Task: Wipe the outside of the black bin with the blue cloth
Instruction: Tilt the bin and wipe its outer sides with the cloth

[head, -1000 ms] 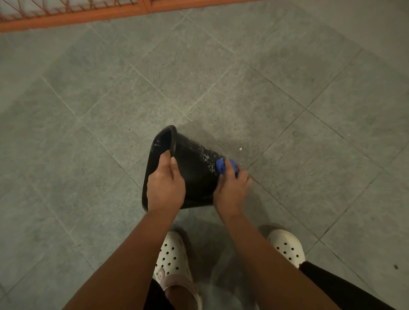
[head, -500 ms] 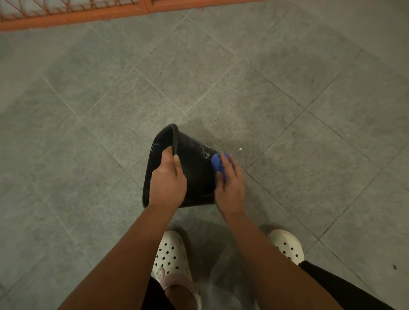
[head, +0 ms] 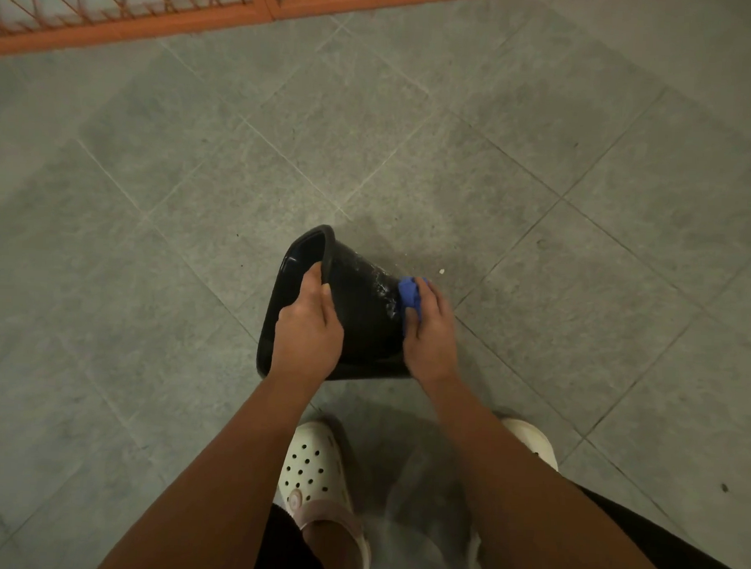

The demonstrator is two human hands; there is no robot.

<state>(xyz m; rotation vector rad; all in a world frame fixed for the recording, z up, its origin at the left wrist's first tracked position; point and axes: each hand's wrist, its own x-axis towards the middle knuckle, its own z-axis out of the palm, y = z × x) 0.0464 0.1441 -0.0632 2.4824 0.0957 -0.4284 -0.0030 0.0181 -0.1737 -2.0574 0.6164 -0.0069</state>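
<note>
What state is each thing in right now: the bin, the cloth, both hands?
black bin: tipped on its side, opening facing left, whitish smears on its outer wall.
blue cloth: bunched, pressed against the bin's outside near the base.
left hand: gripping the bin's rim.
right hand: closed on the cloth.

dim, warm light | soft shadows underfoot | wide-angle edge bending

Grey stone-look floor tiles [head: 545,171] w/ pale grout lines running diagonally. Orange metal gate [head: 131,15] w/ lattice bars along top edge. Dim, even light.
</note>
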